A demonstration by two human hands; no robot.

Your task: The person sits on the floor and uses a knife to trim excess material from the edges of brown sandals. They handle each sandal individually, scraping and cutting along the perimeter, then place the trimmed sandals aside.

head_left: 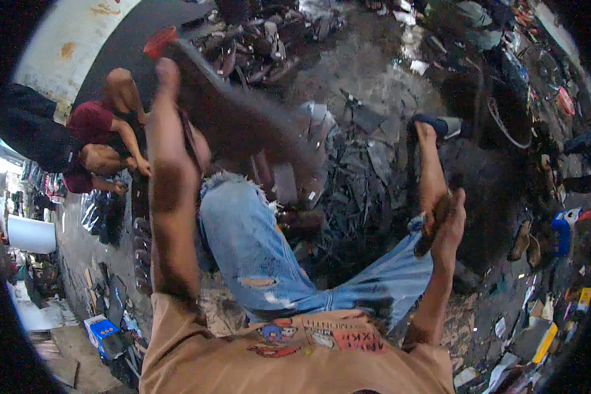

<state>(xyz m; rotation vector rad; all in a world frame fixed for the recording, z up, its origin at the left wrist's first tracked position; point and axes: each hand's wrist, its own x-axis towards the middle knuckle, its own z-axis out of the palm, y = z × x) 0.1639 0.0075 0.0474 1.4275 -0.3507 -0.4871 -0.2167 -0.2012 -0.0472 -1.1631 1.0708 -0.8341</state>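
My right hand (454, 213) is closed round a dark brown, shoe-shaped piece (435, 226), held over my right shin; its details are too dark to make out. My left arm stretches far forward, and my left hand (169, 75) is smeared by motion, so its fingers do not show clearly. Right by its tip is a blurred red object (159, 43); whether I hold it cannot be told. Beside that arm lies a blurred, dark brown slab-like surface (243, 111) with a paler edge. Below it are my torn blue jeans (240, 230), knees apart.
Black scraps (354, 164) cover the floor between my legs. Shoe-like pieces (262, 49) heap up ahead. At left, a person in a maroon top (88, 125) reaches low. A pair of brown shoes (524, 243) and a blue box (563, 233) stand at right; another blue-white box (103, 333) is lower left.
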